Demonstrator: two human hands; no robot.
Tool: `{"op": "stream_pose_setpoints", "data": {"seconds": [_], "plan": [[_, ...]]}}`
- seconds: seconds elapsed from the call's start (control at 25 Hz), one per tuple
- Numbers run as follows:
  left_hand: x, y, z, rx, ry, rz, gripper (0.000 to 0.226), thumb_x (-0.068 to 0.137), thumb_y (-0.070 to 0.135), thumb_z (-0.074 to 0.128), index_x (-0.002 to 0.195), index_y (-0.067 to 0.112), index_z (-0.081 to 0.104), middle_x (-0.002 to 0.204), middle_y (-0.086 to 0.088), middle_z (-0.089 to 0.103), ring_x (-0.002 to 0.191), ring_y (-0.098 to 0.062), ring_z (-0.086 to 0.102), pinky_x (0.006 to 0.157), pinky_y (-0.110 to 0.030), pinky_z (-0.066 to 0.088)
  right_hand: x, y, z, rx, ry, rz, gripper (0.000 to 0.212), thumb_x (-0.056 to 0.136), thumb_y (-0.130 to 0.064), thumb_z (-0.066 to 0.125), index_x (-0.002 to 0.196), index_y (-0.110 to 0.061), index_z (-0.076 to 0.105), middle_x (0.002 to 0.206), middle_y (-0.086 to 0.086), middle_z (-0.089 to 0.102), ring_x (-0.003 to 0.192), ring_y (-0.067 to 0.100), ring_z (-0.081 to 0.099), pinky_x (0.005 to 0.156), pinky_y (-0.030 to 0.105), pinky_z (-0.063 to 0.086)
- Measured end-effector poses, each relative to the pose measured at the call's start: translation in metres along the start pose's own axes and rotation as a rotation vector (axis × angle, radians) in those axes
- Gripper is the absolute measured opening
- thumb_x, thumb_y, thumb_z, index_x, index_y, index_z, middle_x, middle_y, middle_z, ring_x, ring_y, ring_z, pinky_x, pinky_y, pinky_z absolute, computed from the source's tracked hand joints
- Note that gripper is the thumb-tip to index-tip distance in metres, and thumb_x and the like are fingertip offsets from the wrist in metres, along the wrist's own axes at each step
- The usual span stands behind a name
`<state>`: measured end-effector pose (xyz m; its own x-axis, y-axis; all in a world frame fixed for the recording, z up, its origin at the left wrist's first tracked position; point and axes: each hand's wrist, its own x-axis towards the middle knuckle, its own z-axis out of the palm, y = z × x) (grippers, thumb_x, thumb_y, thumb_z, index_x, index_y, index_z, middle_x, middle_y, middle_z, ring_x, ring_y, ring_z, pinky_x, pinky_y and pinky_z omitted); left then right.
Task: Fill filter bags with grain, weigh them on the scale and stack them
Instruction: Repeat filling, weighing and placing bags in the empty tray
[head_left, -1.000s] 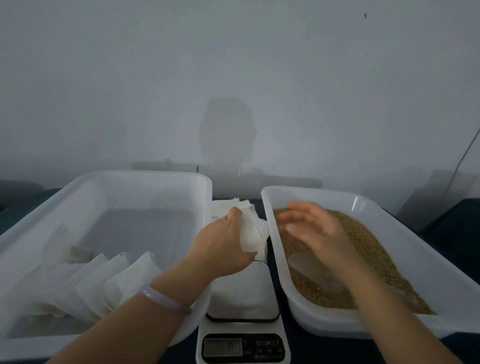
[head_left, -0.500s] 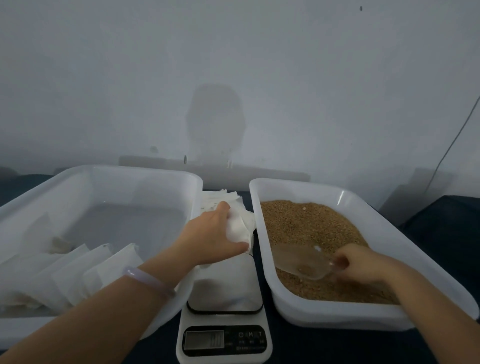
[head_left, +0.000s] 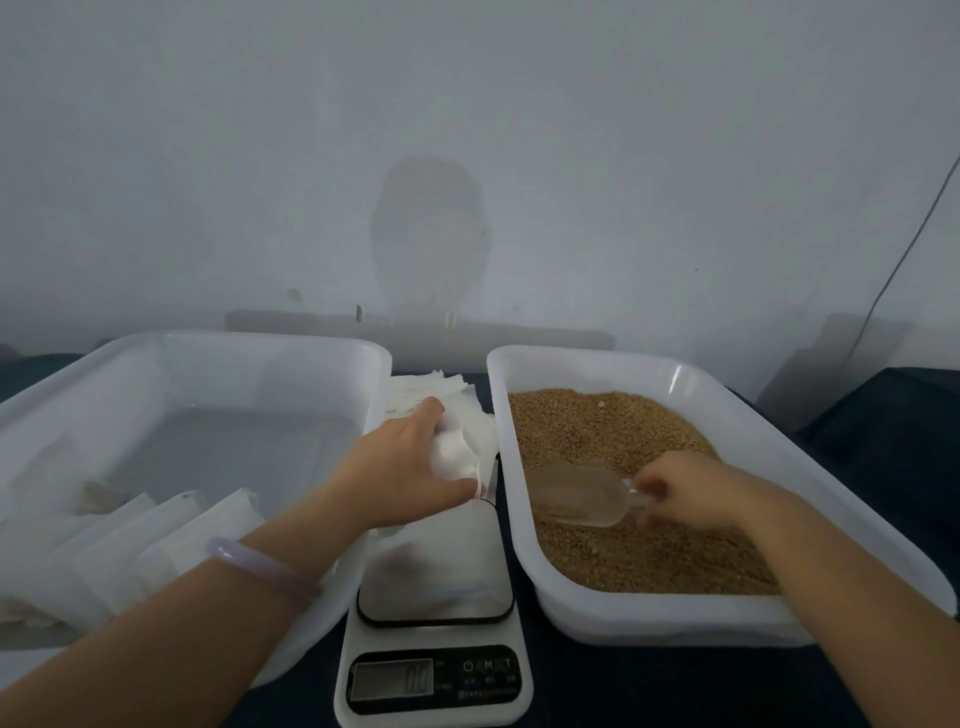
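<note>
Scoop (head_left: 582, 493) newly taken up: right hand (head_left: 691, 491), open a second ago, now grips its handle in the grain (head_left: 597, 431). Left hand (head_left: 400, 478) clasps a bag (head_left: 462, 447) above the scale's (head_left: 434, 597) far edge; filling likely follows.

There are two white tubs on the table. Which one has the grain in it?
The right tub, where the right hand grips the clear scoop, holds the brown grain. The left tub holds white filter bags instead.
</note>
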<state>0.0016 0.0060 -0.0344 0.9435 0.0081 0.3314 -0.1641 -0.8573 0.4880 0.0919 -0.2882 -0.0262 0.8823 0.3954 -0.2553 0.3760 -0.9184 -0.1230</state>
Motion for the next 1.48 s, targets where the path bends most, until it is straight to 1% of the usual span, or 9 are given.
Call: {"op": "stream_pose_setpoints", "data": {"seconds": [0.16,0.36,0.52,0.76,1.04,1.16,1.24,1.32,1.48], "plan": [[0.0,0.002,0.001,0.046,-0.015,0.013,0.051,0.07,0.05,0.072,0.09,0.026,0.032,0.087,0.011,0.047,0.082,-0.017,0.044,0.063,-0.03,0.03,-0.024,0.017,0.0,-0.031,-0.084,-0.078,0.009,0.084,-0.034,0.066,0.093,-0.033,0.066,0.09,-0.012,0.064,0.085,0.003,0.059,0.082,0.028,0.05],[0.0,0.004,-0.001,0.045,-0.021,0.02,0.05,0.07,0.048,0.073,0.091,0.024,0.033,0.088,0.008,0.049,0.082,-0.02,0.046,0.066,-0.03,0.033,-0.052,0.019,-0.004,0.022,-0.166,-0.161,0.009,0.084,-0.038,0.066,0.092,-0.04,0.067,0.088,-0.017,0.065,0.084,0.002,0.06,0.081,0.027,0.05],[-0.001,0.004,-0.002,0.038,-0.016,0.008,0.051,0.07,0.049,0.073,0.091,0.023,0.035,0.086,0.008,0.049,0.083,-0.021,0.048,0.065,-0.031,0.034,-0.065,0.021,-0.013,0.051,-0.208,-0.2,0.022,0.086,-0.037,0.065,0.108,-0.042,0.065,0.098,-0.026,0.064,0.094,-0.004,0.059,0.088,0.024,0.048],[-0.002,0.005,-0.003,0.04,-0.021,0.006,0.051,0.07,0.05,0.072,0.092,0.021,0.036,0.087,0.008,0.05,0.086,-0.022,0.05,0.068,-0.032,0.037,-0.066,0.037,-0.004,0.087,0.034,-0.1,0.021,0.089,-0.036,0.06,0.109,-0.042,0.057,0.107,-0.021,0.059,0.101,-0.001,0.056,0.093,0.026,0.046],[-0.003,0.002,-0.002,0.053,-0.019,0.022,0.052,0.07,0.051,0.072,0.092,0.025,0.032,0.09,0.007,0.05,0.084,-0.02,0.048,0.066,-0.031,0.035,-0.06,0.042,0.016,0.072,0.392,-0.109,0.024,0.088,-0.032,0.061,0.111,-0.038,0.061,0.097,-0.024,0.06,0.089,-0.005,0.056,0.084,0.023,0.046],[-0.003,0.004,-0.002,0.064,-0.04,0.009,0.052,0.07,0.051,0.071,0.094,0.023,0.034,0.093,0.006,0.053,0.085,-0.021,0.05,0.067,-0.031,0.036,-0.059,0.042,0.015,0.054,0.421,-0.124,0.024,0.088,-0.032,0.062,0.11,-0.042,0.061,0.095,-0.03,0.058,0.09,-0.008,0.055,0.094,0.033,0.042],[-0.004,0.008,-0.004,0.053,-0.05,-0.027,0.053,0.07,0.05,0.073,0.095,0.019,0.037,0.095,0.005,0.055,0.087,-0.021,0.051,0.069,-0.033,0.04,-0.058,0.042,0.017,0.055,0.406,-0.101,0.025,0.089,-0.033,0.06,0.112,-0.04,0.061,0.097,-0.028,0.058,0.089,-0.009,0.054,0.092,0.028,0.042],[-0.003,0.016,-0.012,-0.056,-0.06,-0.077,0.051,0.069,0.048,0.075,0.095,0.018,0.043,0.092,0.005,0.055,0.085,-0.017,0.052,0.071,-0.032,0.044,-0.057,0.044,0.019,0.063,0.417,-0.075,0.023,0.09,-0.032,0.058,0.112,-0.039,0.061,0.094,-0.025,0.059,0.084,-0.009,0.054,0.081,0.019,0.041],[0.002,0.06,-0.019,-0.491,-0.094,0.002,0.045,0.066,0.044,0.081,0.086,0.032,0.043,0.075,0.014,0.059,0.063,0.012,0.055,0.048,-0.007,0.039,-0.054,0.041,0.017,0.23,0.387,-0.035,0.02,0.091,-0.031,0.056,0.109,-0.04,0.06,0.097,-0.02,0.061,0.088,-0.002,0.057,0.074,0.017,0.042]]}}
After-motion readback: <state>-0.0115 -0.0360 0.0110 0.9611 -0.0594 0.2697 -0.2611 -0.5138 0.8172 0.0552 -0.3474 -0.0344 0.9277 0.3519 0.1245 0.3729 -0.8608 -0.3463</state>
